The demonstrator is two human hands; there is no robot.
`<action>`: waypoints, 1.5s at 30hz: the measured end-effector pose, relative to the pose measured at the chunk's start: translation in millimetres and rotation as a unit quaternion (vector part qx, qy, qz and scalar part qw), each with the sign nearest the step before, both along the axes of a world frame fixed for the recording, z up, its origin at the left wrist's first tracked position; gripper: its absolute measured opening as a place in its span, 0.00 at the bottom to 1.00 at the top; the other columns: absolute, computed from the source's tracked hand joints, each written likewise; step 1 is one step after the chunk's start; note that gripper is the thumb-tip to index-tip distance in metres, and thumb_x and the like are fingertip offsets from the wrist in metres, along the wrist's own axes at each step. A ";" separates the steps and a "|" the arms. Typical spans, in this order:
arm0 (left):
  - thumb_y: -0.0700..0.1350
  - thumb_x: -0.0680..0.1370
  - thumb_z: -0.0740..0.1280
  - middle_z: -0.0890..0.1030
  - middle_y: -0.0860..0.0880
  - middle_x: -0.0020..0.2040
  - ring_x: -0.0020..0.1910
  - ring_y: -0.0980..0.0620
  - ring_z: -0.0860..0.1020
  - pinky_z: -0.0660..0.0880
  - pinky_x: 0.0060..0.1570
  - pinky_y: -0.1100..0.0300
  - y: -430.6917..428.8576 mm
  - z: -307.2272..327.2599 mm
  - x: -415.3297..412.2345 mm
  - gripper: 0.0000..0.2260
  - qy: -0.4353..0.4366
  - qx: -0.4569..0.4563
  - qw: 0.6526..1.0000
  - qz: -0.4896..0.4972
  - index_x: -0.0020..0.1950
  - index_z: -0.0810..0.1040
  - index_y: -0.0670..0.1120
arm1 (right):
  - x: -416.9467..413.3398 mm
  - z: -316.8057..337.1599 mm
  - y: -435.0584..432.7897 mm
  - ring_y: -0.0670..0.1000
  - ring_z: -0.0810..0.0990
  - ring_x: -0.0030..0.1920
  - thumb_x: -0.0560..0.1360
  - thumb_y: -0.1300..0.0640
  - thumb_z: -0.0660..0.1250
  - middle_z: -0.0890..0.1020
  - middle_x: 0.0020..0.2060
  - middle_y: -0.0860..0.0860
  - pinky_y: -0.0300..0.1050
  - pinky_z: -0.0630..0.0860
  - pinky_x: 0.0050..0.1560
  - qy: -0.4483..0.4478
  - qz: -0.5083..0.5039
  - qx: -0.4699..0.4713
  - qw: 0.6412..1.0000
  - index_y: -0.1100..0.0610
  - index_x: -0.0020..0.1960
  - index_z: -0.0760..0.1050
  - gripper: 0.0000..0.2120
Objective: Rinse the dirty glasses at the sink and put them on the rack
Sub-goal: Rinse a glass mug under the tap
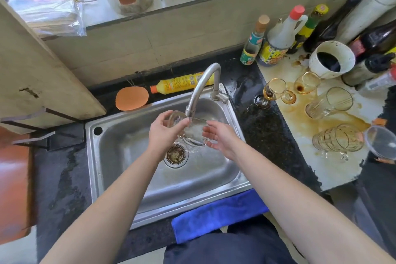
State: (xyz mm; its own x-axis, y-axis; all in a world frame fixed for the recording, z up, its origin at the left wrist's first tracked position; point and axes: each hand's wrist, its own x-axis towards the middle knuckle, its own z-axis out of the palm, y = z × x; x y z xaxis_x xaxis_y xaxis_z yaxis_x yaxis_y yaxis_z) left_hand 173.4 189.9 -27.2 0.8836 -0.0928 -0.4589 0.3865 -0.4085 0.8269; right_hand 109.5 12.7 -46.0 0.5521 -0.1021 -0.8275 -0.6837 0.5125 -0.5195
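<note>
Item: clear glass (190, 133), wet, tipped on its side, directly beneath the tap (203, 85) spout, above the sink (120, 178). My left hand (162, 130), just left of the spout, curls its fingers round the glass's mouth end. My right hand (220, 137), just right of the spout, has its fingers loosely spread, fingertips at the base end.
</note>
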 end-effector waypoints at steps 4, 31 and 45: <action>0.59 0.72 0.76 0.81 0.47 0.56 0.45 0.53 0.80 0.76 0.35 0.62 1.5 -1.7 2.1 0.30 0.046 -0.014 0.999 0.018 0.70 0.75 0.50 | 0.0 3.3 4.3 0.47 0.81 0.43 0.81 0.55 0.66 0.84 0.44 0.49 0.41 0.72 0.41 -0.024 -0.009 -0.003 1.000 0.53 0.53 0.77 0.03; 0.68 0.77 0.63 0.76 0.51 0.68 0.55 0.50 0.76 0.75 0.45 0.53 0.6 -4.5 5.3 0.22 0.165 -0.084 0.979 -0.080 0.69 0.71 0.61 | 10.4 29.9 5.2 0.49 0.82 0.43 0.85 0.43 0.56 0.81 0.54 0.53 0.38 0.74 0.31 -0.084 0.024 -0.080 0.993 0.49 0.69 0.73 0.18; 0.62 0.80 0.63 0.73 0.45 0.48 0.34 0.52 0.71 0.71 0.30 0.59 6.4 1.4 0.2 0.18 0.155 -0.103 0.982 0.029 0.63 0.72 0.52 | 4.1 29.8 18.3 0.49 0.83 0.46 0.84 0.57 0.64 0.84 0.47 0.53 0.43 0.79 0.42 -0.132 0.089 -0.093 0.983 0.49 0.80 0.59 0.27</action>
